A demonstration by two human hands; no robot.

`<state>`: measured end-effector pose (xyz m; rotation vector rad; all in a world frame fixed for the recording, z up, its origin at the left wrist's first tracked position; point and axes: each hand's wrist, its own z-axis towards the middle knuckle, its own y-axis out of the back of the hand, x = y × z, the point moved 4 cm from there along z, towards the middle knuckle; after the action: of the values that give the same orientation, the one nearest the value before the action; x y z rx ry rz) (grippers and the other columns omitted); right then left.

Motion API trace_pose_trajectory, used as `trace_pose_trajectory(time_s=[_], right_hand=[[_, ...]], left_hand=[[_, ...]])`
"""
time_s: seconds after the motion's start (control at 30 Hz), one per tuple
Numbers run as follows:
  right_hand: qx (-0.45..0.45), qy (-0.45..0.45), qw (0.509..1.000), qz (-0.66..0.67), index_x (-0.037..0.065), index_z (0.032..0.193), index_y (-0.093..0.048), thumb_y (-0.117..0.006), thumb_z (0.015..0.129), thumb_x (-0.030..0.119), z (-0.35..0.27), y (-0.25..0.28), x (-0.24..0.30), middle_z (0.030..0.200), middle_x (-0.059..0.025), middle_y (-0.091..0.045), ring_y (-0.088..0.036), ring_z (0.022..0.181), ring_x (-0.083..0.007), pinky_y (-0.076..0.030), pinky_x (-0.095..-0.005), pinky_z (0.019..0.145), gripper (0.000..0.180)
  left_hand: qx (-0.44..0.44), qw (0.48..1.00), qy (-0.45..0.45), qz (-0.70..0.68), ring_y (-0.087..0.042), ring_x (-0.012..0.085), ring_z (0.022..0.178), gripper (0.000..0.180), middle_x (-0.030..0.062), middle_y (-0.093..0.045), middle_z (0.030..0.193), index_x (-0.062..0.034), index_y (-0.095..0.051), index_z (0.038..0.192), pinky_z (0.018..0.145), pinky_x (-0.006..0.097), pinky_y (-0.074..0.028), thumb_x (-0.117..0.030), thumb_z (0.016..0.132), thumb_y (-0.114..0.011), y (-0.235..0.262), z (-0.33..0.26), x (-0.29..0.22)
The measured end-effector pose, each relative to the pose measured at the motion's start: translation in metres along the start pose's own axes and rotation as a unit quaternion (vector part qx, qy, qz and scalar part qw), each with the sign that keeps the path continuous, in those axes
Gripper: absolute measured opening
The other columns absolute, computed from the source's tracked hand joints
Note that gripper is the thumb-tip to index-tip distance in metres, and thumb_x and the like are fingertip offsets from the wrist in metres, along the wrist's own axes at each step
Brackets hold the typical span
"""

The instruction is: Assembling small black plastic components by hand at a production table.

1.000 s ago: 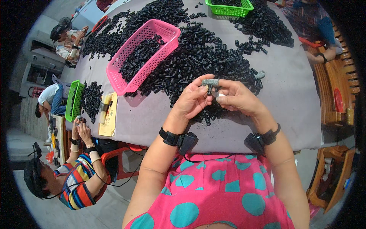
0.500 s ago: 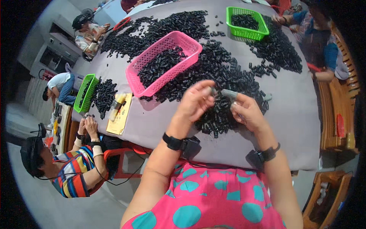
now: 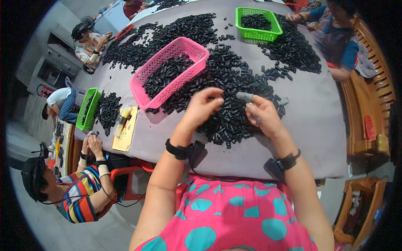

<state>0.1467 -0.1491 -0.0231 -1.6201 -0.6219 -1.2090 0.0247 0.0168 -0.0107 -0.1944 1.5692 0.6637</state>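
While your hands work above the heap of small black cylindrical plastic parts (image 3: 226,104), note how each is set. Your left hand (image 3: 201,109) hovers over the near edge of the heap with its fingers (image 3: 214,95) curled and pinched together; whether a part sits between them cannot be told. Your right hand (image 3: 263,117) is raised just beside it, fingers clenched on a short grey cylindrical piece (image 3: 245,96) that projects past the fingertips toward the left hand. This posture appears to keep the grey piece's free end exposed so a black part can be brought to it.

The grey piece looks matte and pale, stubby, with a rounded end. The black parts are alike, short and dark, spread loosely across the grey-covered table (image 3: 318,113) beyond and beneath both sets of fingers.

Beyond the left fingers stands a pink slotted plastic basket (image 3: 167,83), partly filled with black parts. Farther off, past the right fingers, stands a green slotted plastic basket (image 3: 257,33).
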Motion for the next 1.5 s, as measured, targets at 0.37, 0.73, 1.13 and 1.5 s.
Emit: trace_pose_trajectory(time_s=[0.37,0.73,1.13,1.5], right_hand=[[0.017,0.001,0.999,-0.03,0.004,0.12,-0.057,-0.06,0.09,0.016,0.001,0.004,-0.003,0.07,0.0028,-0.055,-0.046,0.05,-0.0023,-0.032,-0.0159,0.042,0.032],[0.014,-0.008,0.998,-0.067,0.004,0.117,-0.058,-0.059,0.091,0.017,-0.003,0.007,-0.002,0.069,0.0041,-0.055,-0.046,0.051,-0.0013,-0.033,-0.0156,0.043,0.03],[0.057,-0.029,0.993,-0.104,0.005,0.114,-0.061,-0.059,0.089,0.014,-0.006,-0.008,-0.004,0.074,0.0057,-0.054,-0.043,0.057,-0.0012,-0.035,-0.0178,0.049,0.027],[0.101,-0.006,0.984,-0.145,0.007,0.139,-0.042,-0.063,0.085,0.013,-0.009,-0.015,0.003,0.075,0.0048,-0.053,-0.045,0.059,-0.0016,-0.037,-0.0172,0.05,0.059]], left_hand=[[0.035,0.895,-0.124,0.428,-0.06,0.0359,0.086,0.016,0.0145,-0.059,0.09,-0.0057,-0.062,0.093,0.073,0.045,-0.049,-0.006,0.076,-0.062,-0.039,-0.003,-0.007],[-0.019,0.964,-0.089,0.25,-0.059,0.0185,0.073,0.016,0.0075,-0.06,0.082,-0.0012,-0.063,0.093,0.069,0.029,-0.048,-0.008,0.079,-0.068,-0.027,-0.005,-0.007],[0.051,0.981,0.053,-0.18,-0.05,0.0016,0.062,0.014,-0.0035,-0.062,0.077,-0.0042,-0.064,0.098,0.053,0.017,-0.036,-0.007,0.085,-0.067,-0.037,-0.013,0.005],[0.08,0.897,0.128,-0.416,-0.06,0.0084,0.066,0.015,0.0028,-0.064,0.088,-0.0027,-0.061,0.105,0.061,0.02,-0.053,-0.01,0.092,-0.058,-0.045,-0.008,0.028]])
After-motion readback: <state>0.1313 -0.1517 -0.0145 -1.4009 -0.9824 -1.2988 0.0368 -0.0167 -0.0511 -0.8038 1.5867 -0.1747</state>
